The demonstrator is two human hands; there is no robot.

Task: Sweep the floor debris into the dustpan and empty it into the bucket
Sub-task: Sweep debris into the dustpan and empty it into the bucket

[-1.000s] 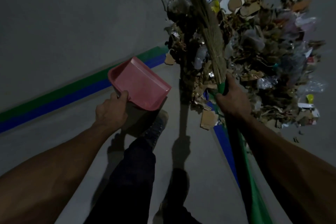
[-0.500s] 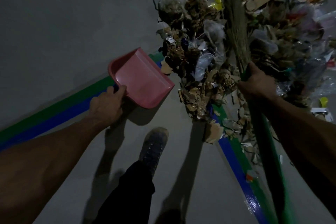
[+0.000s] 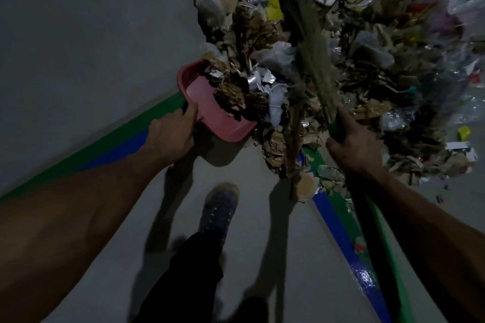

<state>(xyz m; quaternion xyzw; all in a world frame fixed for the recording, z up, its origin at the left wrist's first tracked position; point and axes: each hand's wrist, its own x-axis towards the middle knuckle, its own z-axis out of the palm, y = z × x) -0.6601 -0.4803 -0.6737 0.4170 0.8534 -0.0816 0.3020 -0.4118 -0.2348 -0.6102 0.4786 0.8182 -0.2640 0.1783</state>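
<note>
The grey floor [image 3: 78, 34] is filling most of the view, with a green and blue stripe [image 3: 110, 147] running across it from the near left toward the middle and another such stripe [image 3: 349, 231] running down to the near right. A big debris pile [image 3: 367, 73] of torn cardboard, crumpled plastic and paper scraps is lying over the far right of the floor, its left edge reaching to the middle. The broom [image 3: 312, 44] is lying across that pile, its straw head pointing to the far side and its green handle coming back toward the near right. The right hand [image 3: 354, 149] is gripping the broom with fingers wrapped round it, just where the straw meets the handle. The pink dustpan [image 3: 199, 94] is sitting at the pile's left edge, its mouth turned to the right, and scraps of cardboard and foil are lying inside it. The left hand [image 3: 170, 134] is holding the dustpan at its near left end, fingers curled at its rim. A dark shoe [image 3: 219, 210] is standing on the floor near the middle, between the two arms. The bucket is not showing anywhere.
</note>
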